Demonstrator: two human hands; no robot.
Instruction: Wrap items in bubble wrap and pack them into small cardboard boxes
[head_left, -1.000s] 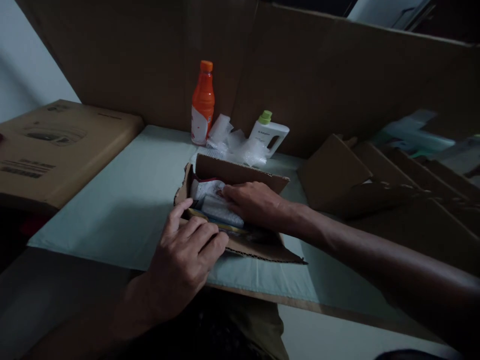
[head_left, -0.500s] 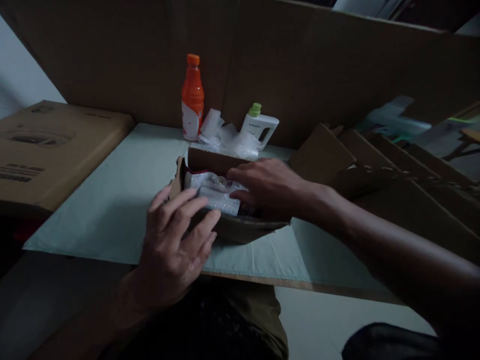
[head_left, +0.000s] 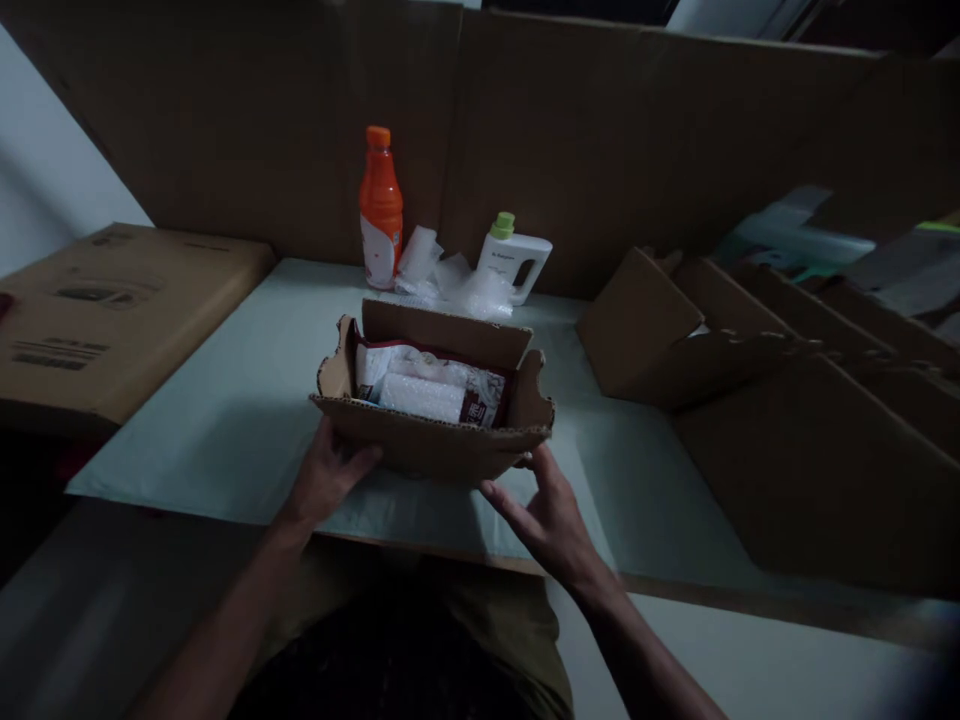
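In front of me, an open cardboard box (head_left: 427,450) has its flaps standing up. Inside lie a printed bag (head_left: 487,392) in white and dark red, and a bubble-wrapped item (head_left: 421,397) on top of it. My left hand (head_left: 328,480) grips the box's lower left corner, thumb against the front wall and fingers mostly hidden behind the side. At the lower right corner my right hand (head_left: 551,515) holds the box, its thumb near the bottom edge and its fingertips at the side.
Behind the box stand an orange bottle (head_left: 381,210), crumpled bubble wrap (head_left: 450,280) and a white jug with a green cap (head_left: 514,260). A large flat carton (head_left: 127,310) lies left. Several open cardboard boxes (head_left: 810,440) fill the right. A tall cardboard panel (head_left: 570,140) backs the table.
My right hand has come out of the box to its right corner. My left hand has moved down onto the left corner. The bag and bubble-wrapped item now show fully.
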